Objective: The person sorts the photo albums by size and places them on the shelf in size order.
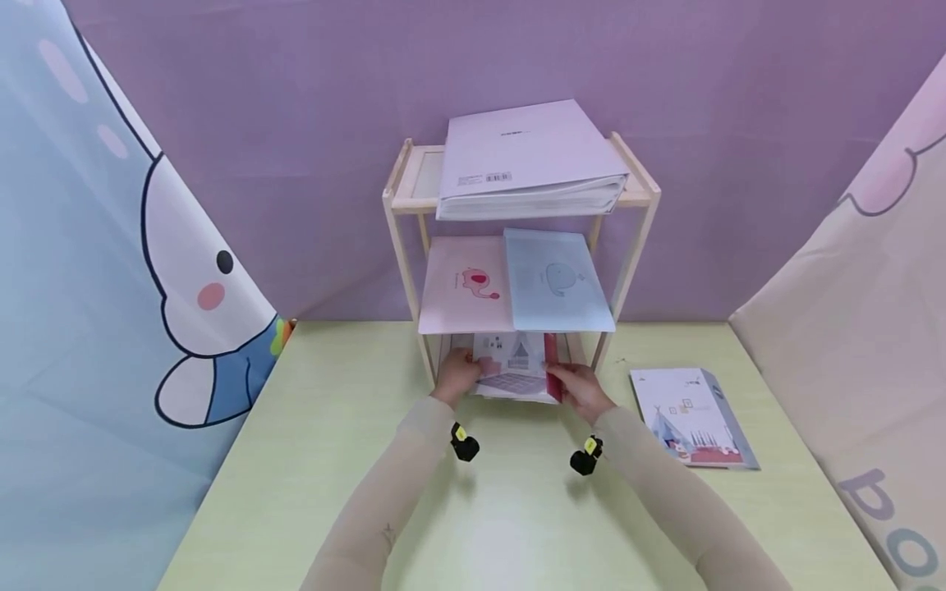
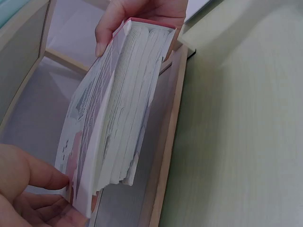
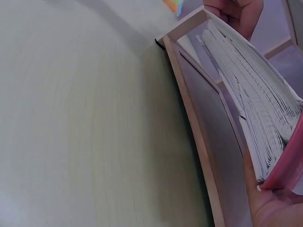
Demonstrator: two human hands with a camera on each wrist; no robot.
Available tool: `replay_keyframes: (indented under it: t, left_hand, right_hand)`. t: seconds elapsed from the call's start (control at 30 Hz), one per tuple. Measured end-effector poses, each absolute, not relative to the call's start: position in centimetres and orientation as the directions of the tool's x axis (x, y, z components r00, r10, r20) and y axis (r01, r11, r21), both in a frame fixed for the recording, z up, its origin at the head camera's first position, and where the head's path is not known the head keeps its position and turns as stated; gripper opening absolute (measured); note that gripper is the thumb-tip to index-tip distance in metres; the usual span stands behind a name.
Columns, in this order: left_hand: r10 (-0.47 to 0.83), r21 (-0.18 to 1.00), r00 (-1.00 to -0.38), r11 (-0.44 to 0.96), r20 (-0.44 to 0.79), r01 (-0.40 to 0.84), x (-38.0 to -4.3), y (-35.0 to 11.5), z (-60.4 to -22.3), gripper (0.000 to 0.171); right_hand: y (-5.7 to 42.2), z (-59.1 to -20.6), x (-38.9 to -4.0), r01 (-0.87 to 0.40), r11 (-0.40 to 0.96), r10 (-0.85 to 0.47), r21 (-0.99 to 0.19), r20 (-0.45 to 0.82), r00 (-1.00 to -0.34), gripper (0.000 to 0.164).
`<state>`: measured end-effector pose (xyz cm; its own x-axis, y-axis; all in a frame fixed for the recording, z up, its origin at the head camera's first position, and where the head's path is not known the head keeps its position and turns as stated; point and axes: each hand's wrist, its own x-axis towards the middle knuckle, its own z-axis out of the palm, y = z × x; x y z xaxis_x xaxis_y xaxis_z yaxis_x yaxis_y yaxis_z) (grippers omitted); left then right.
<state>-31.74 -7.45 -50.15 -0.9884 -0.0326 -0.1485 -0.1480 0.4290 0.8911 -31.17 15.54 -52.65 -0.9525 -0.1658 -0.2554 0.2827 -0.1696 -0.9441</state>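
Observation:
A thick photo album (image 1: 515,382) with a pale illustrated cover and red spine is held between both hands at the front of the rack's bottom shelf. My left hand (image 1: 456,377) grips its left end, thumb on the cover and fingers beneath. At the red spine, my right hand (image 1: 581,388) holds the other end, its thumb over the top. The left wrist view shows the wavy page edges (image 2: 132,94) facing outward, with the album tilted above the wooden shelf frame (image 2: 165,156). Part of the cover is hidden under the middle shelf in the head view.
The wooden rack (image 1: 402,246) stands at the back of the table (image 1: 318,460). A large white binder (image 1: 528,152) lies on top; a pink folder (image 1: 466,287) and a blue folder (image 1: 559,283) lie on the middle shelf. Right of the rack lies another illustrated album (image 1: 687,410).

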Motion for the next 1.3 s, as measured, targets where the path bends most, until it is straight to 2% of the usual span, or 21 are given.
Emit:
replay_keyframes:
  t: [0.37, 0.6, 0.83, 1.3]
  left_hand:
    - [-0.030, 0.876, -0.985, 0.453, -0.168, -0.164, -32.8, -7.5, -49.5, 0.026]
    - [-0.010, 0.834, -0.987, 0.533, -0.161, -0.142, -33.7, -7.4, -49.2, 0.033]
    - [-0.002, 0.854, -0.987, 0.501, -0.164, -0.143, -34.0, -7.7, -49.5, 0.038]
    - [-0.046, 0.901, -0.986, 0.402, -0.158, -0.163, -35.0, -8.7, -50.9, 0.044]
  right_hand:
    - [14.7, -51.1, -31.6, 0.353, -0.196, -0.165, -0.915, -0.324, -0.932, 0.048]
    - [14.2, -51.1, -32.0, 0.342, -0.195, -0.156, -0.919, -0.315, -0.936, 0.043]
    - [13.6, -52.1, -33.0, 0.350, -0.212, -0.118, -0.912, -0.332, -0.936, 0.035]
    - [12.3, -52.6, -33.8, 0.416, -0.179, -0.109, -0.892, -0.402, -0.909, 0.045]
